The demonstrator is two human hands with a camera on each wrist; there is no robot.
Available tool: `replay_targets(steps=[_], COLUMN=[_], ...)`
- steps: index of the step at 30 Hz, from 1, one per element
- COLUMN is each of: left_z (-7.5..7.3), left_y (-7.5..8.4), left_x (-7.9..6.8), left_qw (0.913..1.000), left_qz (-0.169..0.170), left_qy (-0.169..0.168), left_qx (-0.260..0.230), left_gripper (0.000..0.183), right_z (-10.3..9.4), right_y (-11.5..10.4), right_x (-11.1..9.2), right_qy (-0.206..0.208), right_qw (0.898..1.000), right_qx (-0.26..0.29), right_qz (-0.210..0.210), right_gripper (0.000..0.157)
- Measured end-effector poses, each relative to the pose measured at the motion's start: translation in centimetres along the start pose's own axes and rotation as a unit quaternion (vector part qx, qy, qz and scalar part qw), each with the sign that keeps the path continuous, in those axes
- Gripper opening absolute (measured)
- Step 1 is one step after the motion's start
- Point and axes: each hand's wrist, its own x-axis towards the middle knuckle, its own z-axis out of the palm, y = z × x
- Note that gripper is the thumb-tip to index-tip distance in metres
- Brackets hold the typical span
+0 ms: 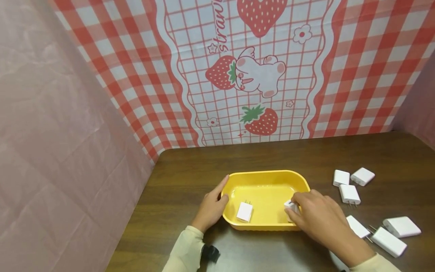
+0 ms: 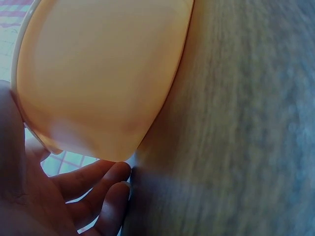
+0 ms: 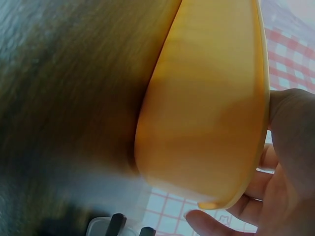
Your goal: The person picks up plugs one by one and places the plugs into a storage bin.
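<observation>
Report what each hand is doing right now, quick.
Left hand: closed, holding the yellow tray by its left end.
Right hand: closed, pinching a white charger at the tray's right end.

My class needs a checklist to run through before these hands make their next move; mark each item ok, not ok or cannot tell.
1. Tray steadied: ok; the left hand holds the left end of the yellow tray.
2. Charger gripped: ok; the right hand pinches a white charger at the tray's right end.
3. Gripped charger touching the tray floor: cannot tell; fingers hide part of it.
4. Second charger apart from the gripped one: ok; it lies toward the tray's left end.
5. Table right of the tray free of chargers: not ok; several loose chargers lie there.
</observation>
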Motion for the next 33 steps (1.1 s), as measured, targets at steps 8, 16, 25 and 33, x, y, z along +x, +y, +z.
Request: replay_targets(steps=[8,16,25,33], left_z=[-0.04,-0.05,-0.14,-0.04], left_y=[-0.03,-0.06,-0.03,0.02], left_x=[0.07,0.09,0.02,0.05], left_qw=[1.0,1.0,1.0,1.0], left_qz=[-0.001,0.001,0.003,0.005], left_qy=[-0.002,-0.004,0.002,0.001], left_qx=[0.001,0.001,-0.002,-0.001], left_gripper=[0.057,0.057,0.056,0.056], right_z=[-0.05,0.11,0.19,0.3], right_y=[-0.19,-0.28,-0.29,-0.06], right_x=[0.04,-0.18,-0.26,-0.65], right_qy=[-0.027,0.01,0.016,0.049], right_qw=[0.999,1.0,0.999,0.998], right_qx=[0.008,0.013,0.035,0.04], right_qz=[0.019,0.015,0.023,0.01], right_gripper=[0.025,0.022,0.013,0.007])
